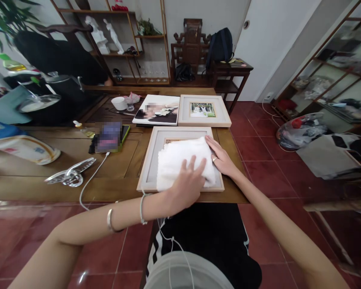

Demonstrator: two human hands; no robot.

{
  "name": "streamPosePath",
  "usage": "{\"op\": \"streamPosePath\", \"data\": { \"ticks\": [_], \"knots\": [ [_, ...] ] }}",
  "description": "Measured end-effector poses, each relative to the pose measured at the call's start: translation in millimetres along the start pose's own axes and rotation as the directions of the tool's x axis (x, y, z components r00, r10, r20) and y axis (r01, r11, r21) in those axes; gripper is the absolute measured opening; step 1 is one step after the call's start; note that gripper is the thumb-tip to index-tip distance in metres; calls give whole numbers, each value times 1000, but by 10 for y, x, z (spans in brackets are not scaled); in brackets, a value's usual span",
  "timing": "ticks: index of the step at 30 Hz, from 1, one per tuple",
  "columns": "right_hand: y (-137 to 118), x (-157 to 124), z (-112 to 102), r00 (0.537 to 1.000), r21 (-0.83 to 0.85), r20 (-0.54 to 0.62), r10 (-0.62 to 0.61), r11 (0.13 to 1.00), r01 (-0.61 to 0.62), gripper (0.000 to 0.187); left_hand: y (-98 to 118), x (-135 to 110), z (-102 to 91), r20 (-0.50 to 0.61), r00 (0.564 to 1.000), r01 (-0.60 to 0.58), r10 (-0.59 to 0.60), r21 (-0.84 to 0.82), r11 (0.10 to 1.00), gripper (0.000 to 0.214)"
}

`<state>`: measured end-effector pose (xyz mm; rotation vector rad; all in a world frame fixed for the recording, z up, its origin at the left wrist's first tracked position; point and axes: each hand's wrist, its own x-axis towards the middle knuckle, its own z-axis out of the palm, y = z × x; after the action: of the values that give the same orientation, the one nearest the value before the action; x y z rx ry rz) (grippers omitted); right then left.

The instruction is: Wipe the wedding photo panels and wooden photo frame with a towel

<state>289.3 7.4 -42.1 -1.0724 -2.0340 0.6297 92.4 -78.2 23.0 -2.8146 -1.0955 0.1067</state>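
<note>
A folded white cloth (pixel 180 158) lies over much of a light wooden picture frame (pixel 150 162) near the table's front edge. My left hand (pixel 189 182), coming in from the left, rests on the cloth with its fingers spread. At the frame's right side, my right hand (pixel 221 156) touches the cloth's edge, fingers stretched out along it. Most of the picture in this frame is hidden under the cloth. Just behind stand a second wooden frame with a photo (pixel 203 109) and, to its left, a large photo print or album (pixel 158 110).
On the wooden table (pixel 114 188) lie a phone (pixel 110 137) on a white cable, a clear plastic hair claw (pixel 70 172), a small dropper bottle (pixel 84 130), a white cup (pixel 119 103) and a blue-and-white pack (pixel 21 142). A dark-clothed person (pixel 60 56) sits across at the left.
</note>
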Motion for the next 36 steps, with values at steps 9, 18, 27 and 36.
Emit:
{"op": "streamPosePath", "data": {
  "ticks": [9,18,27,36],
  "knots": [
    [-68,18,-7,999,16,33,-23,1000,23,61,-87,-531,-172,-8,1000,-18,17,-111,994,29],
    [-19,14,-9,999,20,42,-34,999,33,60,-1039,30,171,-218,913,358,-346,17,934,33],
    [-20,22,-10,999,28,39,-12,1000,11,63,-1221,-175,165,-24,975,218,-219,-39,975,39],
    [-15,21,1,1000,22,30,-1,1000,1,64,-628,-1224,-289,95,988,138,-121,-206,969,51]
  ]
}}
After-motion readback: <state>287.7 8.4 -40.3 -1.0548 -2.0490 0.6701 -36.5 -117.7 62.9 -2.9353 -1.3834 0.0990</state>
